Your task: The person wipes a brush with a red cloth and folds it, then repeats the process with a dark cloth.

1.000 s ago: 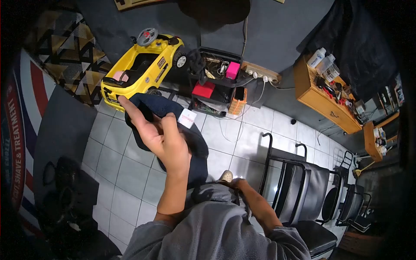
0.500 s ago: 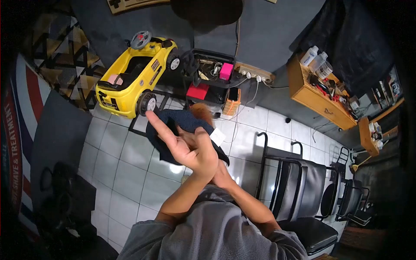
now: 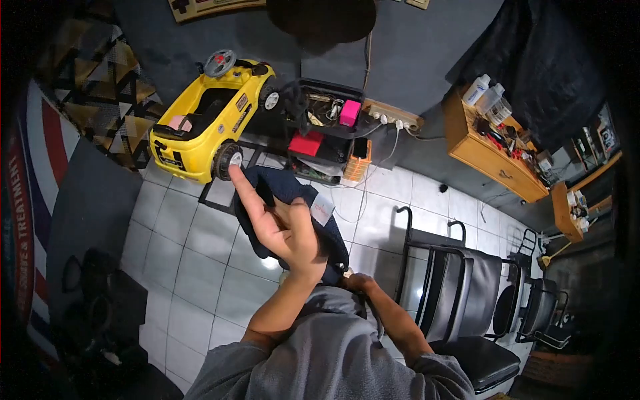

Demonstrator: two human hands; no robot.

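A dark navy knit item, soft and folded, with a white label on its right side, hangs in front of my body. My left hand is at it, palm toward me. Its index finger stretches up along the fabric and its thumb stands apart, while the other fingers curl into the folds and hold it. Lower down near my waist, my right hand is closed on the bottom right edge of the item. Its fingertips are partly hidden.
A yellow ride-on toy car stands ahead on the left. Beside it is a black shelf cart with a pink box. Black chairs stand on my right, and a wooden drawer unit carries bottles.
My right hand has moved down and right, away from my left wrist, to the item's lower edge. The label has turned more toward me, and a brown fluffy part has gone from sight.
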